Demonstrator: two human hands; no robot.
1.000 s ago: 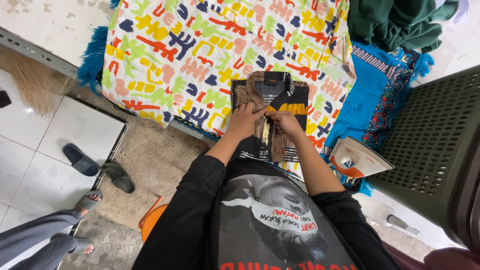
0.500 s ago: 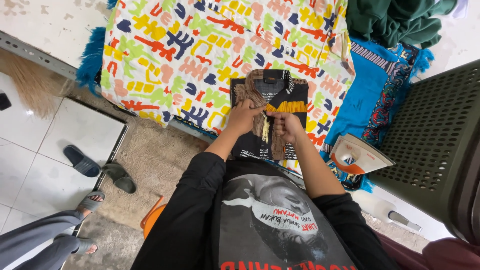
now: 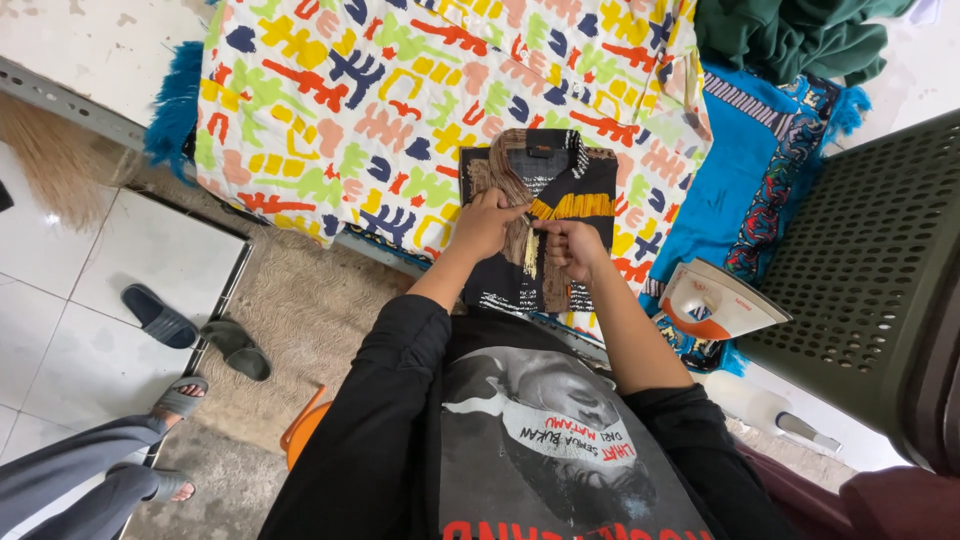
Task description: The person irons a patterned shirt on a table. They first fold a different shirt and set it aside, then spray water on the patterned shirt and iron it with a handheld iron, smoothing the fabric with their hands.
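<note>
Black cloth with brown and yellow bands, a folded shirt (image 3: 540, 215), lies near the front edge of the table (image 3: 60, 45), on top of a bright patterned sheet (image 3: 400, 100) of yellow, red, green and navy shapes. The left hand (image 3: 487, 222) and right hand (image 3: 572, 245) meet over the middle of the shirt, each pinched narrow on the front placket at about the same spot, fingers nearly touching.

Just right of the shirt a blue patterned cloth (image 3: 740, 170) shows from under the sheet, and an iron (image 3: 715, 303) stands tilted on its heel at the front right edge, close to the right forearm. A dark green heap of fabric (image 3: 790, 35) sits at the far right corner. A green perforated basket (image 3: 870, 280) stands beside the table on the right.

On the floor to the left lie two dark slippers (image 3: 195, 330), and another person's sandalled feet (image 3: 170, 440) and grey trouser legs are at the lower left.
</note>
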